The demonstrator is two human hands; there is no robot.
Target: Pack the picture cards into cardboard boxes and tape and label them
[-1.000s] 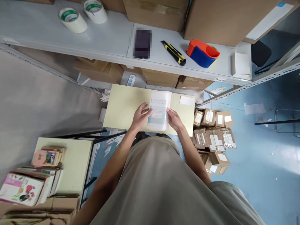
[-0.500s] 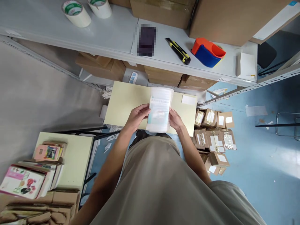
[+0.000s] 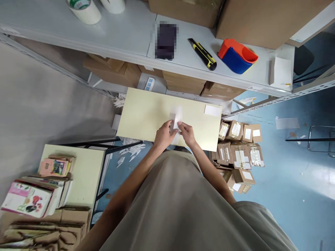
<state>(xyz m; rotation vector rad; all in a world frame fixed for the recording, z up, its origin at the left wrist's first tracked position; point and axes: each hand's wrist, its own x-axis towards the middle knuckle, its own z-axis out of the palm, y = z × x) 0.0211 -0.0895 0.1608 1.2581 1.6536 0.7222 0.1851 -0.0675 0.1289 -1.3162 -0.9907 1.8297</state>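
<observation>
Between my hands is a flat book in translucent white wrap, seen nearly edge-on as a narrow, blurred pale strip. My left hand pinches its left side, thumb and fingers closed on it. From the right, my right hand grips the same wrapped book, its fingertips close to the left thumb. Both hands are over the front part of a pale yellow tabletop. A white label lies on the tabletop to the right. The book's cover cannot be made out now.
On the grey shelf ahead lie tape rolls, a yellow-black utility knife, a red-blue tape dispenser and a paper stack. Labelled cartons are piled at right. Books sit on a side table at left.
The wrapped book has turned from showing its broad face to nearly edge-on. My hands have come closer together around it. The view has shifted slightly.
</observation>
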